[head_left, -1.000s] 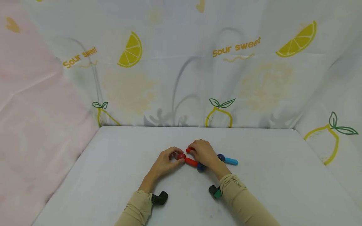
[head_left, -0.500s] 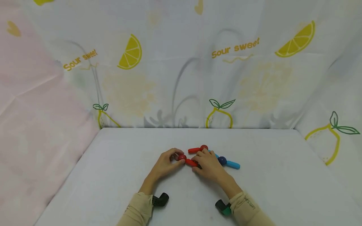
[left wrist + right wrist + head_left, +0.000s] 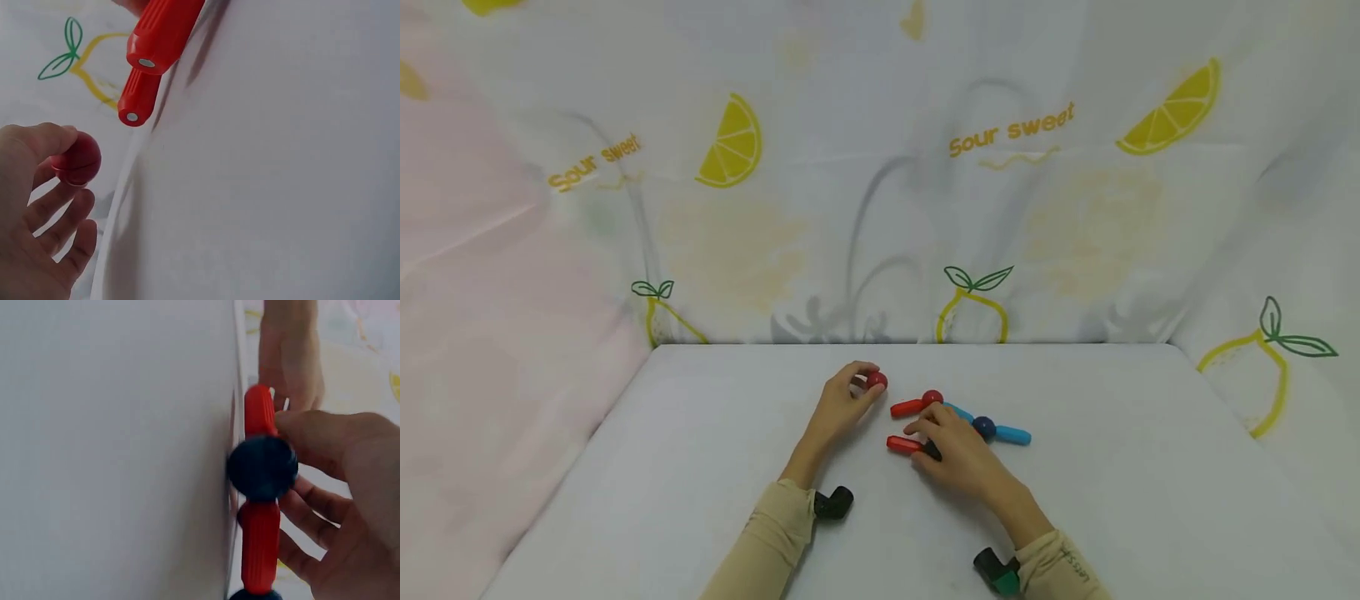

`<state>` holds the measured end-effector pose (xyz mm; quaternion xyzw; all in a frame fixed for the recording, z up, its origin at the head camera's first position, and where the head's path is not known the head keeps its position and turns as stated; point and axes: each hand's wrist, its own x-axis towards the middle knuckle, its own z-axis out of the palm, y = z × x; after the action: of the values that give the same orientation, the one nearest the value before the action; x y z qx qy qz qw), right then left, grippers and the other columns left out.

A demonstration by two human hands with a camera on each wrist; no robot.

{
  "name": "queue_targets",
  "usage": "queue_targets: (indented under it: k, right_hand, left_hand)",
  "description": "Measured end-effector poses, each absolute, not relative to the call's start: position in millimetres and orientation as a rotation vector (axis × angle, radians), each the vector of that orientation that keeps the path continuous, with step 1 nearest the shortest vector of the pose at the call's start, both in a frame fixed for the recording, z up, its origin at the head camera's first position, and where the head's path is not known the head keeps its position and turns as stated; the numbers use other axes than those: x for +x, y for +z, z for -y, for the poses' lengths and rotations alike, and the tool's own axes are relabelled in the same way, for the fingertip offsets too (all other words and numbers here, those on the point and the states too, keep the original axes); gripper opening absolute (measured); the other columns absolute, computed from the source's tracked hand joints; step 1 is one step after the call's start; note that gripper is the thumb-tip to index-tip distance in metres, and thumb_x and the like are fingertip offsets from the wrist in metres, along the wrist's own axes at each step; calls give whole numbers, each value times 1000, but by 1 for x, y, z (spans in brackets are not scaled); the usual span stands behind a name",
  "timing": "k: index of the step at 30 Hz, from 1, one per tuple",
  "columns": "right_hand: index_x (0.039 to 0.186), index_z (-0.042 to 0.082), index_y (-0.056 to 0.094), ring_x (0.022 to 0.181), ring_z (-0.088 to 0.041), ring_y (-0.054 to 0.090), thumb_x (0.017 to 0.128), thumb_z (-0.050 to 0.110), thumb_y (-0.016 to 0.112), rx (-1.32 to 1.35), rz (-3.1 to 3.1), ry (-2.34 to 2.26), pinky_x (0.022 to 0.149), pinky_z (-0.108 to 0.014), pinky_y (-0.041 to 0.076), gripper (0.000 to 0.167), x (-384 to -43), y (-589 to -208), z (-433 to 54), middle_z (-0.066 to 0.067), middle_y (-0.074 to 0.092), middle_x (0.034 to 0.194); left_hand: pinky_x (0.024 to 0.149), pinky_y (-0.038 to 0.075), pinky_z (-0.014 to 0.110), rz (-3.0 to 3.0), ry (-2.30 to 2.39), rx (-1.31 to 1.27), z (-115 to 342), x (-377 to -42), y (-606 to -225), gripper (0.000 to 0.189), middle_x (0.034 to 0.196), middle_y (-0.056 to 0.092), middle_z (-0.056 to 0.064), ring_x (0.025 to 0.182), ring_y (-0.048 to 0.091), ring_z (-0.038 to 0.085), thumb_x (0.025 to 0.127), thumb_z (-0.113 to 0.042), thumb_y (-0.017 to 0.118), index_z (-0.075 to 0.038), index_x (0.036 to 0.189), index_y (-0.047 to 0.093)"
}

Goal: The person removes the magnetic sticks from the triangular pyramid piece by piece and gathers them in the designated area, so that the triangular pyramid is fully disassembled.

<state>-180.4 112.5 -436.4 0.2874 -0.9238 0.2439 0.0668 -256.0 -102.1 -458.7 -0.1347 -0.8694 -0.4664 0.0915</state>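
Note:
My left hand pinches a red ball between thumb and fingertips, apart from the other pieces. My right hand has its thumb and fingers around the near red magnetic rod, at its joint with a dark blue ball. Beyond that ball, the right wrist view shows a second red rod in line, which my right hand hides from the head view. In the left wrist view, pale metal discs show on the free ends of two red rods.
Behind my right hand lies another joined row: a red rod, a red ball, a light blue rod, a dark blue ball and another light blue rod. A lemon-print cloth hangs behind the white table.
My right hand has moved from the far row to the near one. My left hand has pulled the red ball off the near red rod and carried it away toward the back.

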Motion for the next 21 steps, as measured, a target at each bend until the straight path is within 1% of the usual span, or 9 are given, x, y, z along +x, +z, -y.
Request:
queue_targets:
  k: [3, 6, 8, 11, 13, 15, 17, 19, 21]
  right_hand:
    - [101, 19, 66, 84, -8, 47, 83, 25, 72, 842, 2818, 791, 75, -26, 46, 20, -181, -433, -121, 3, 52, 96]
    - [101, 20, 65, 80, -6, 46, 84, 27, 71, 852, 2877, 828, 72, -22, 44, 19, -182, -430, -129, 5, 49, 97]
    - [102, 19, 64, 79, -7, 48, 85, 27, 70, 887, 2899, 855, 71, -21, 44, 20, -182, -429, -130, 6, 48, 98]
    - [103, 20, 64, 81, -8, 48, 84, 27, 71, 897, 2913, 866, 72, -21, 45, 21, -182, -427, -131, 6, 47, 100]
    - [102, 20, 64, 82, -8, 48, 84, 27, 71, 892, 2916, 866, 72, -22, 45, 21, -181, -427, -131, 6, 47, 100]
    - [102, 20, 64, 82, -8, 48, 84, 26, 71, 893, 2916, 868, 71, -22, 44, 21, -181, -427, -132, 5, 47, 101]
    - [103, 20, 64, 83, -9, 48, 84, 26, 71, 903, 2920, 879, 72, -23, 44, 21, -182, -428, -133, 5, 47, 102]
    - [104, 20, 63, 85, -9, 48, 85, 27, 70, 908, 2928, 893, 73, -24, 44, 21, -183, -429, -134, 5, 47, 102]
    - [104, 19, 63, 86, -10, 49, 85, 25, 70, 899, 2940, 919, 75, -25, 45, 21, -183, -429, -135, 5, 46, 102]
  left_hand:
    - [82, 50, 35, 2588, -1314, -439, 90, -272, -456, 32, 107, 64, 5, 96, 60, 19, 88, -21, 67, -9, 117, 60]
    - [83, 49, 36, 2668, -1165, -448, 81, -283, -457, 34, 109, 62, 7, 96, 59, 20, 87, -19, 67, -10, 119, 59]
    - [84, 50, 37, 2723, -1060, -429, 81, -283, -458, 37, 112, 60, 8, 96, 59, 19, 87, -20, 68, -13, 122, 57]
    - [80, 52, 40, 2764, -939, -416, 84, -278, -456, 45, 120, 54, 8, 100, 60, 20, 86, -25, 68, -16, 128, 52]
    - [77, 53, 39, 2757, -896, -452, 86, -270, -452, 46, 123, 51, 7, 101, 61, 19, 87, -28, 67, -17, 129, 51]
    - [74, 53, 36, 2743, -887, -576, 88, -258, -447, 40, 119, 53, 4, 97, 61, 18, 88, -28, 66, -17, 124, 54]
    - [74, 52, 31, 2760, -902, -800, 90, -243, -443, 30, 110, 58, -1, 92, 60, 14, 89, -27, 65, -17, 116, 59]
    - [76, 49, 25, 2796, -902, -1057, 91, -229, -441, 22, 101, 60, -6, 89, 57, 9, 88, -27, 66, -18, 108, 61]
    - [78, 47, 20, 2843, -900, -1249, 91, -217, -439, 18, 95, 61, -10, 86, 55, 6, 88, -27, 67, -20, 105, 62]
